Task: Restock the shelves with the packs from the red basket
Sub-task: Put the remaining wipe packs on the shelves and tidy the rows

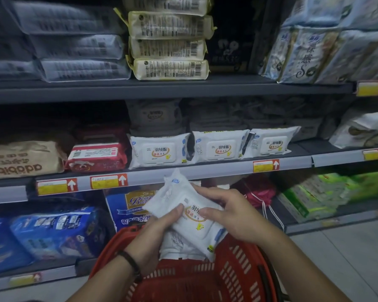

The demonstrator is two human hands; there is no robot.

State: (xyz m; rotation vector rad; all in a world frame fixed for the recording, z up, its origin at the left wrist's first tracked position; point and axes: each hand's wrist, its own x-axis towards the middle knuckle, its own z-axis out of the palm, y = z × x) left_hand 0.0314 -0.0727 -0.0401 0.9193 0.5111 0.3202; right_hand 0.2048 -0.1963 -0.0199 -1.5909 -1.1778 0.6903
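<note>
Right now a white wipes pack (175,192) is held w/ both hands just above the red basket (238,269), below the front edge of the middle shelf (205,168), not yet on it. Left hand (157,234) grips the pack's near-left side, thumb pressed on its face, the other fingers curled underneath; right hand (231,216) pinches the right side, fingers (205,190) along the top edge and thumb on the label. Could be 2 packs overlapped in that grip, can't tell. More white packs (179,247) lie in the basket under it. Risks, as I judge them: the wrap looks slick and soft, so if 1 hand lets go early the pack may sag and slip, esp. if it's 2 stacked. The 3 matching packs (219,147) already fill the shelf's front row side by side, so pushing a new 1 in low could shove a front pack off the lip; going on top or behind seems safer. Also easy to drift left toward the red pack (96,156), wrong slot. Light is dim, labels are hard to check.
</note>
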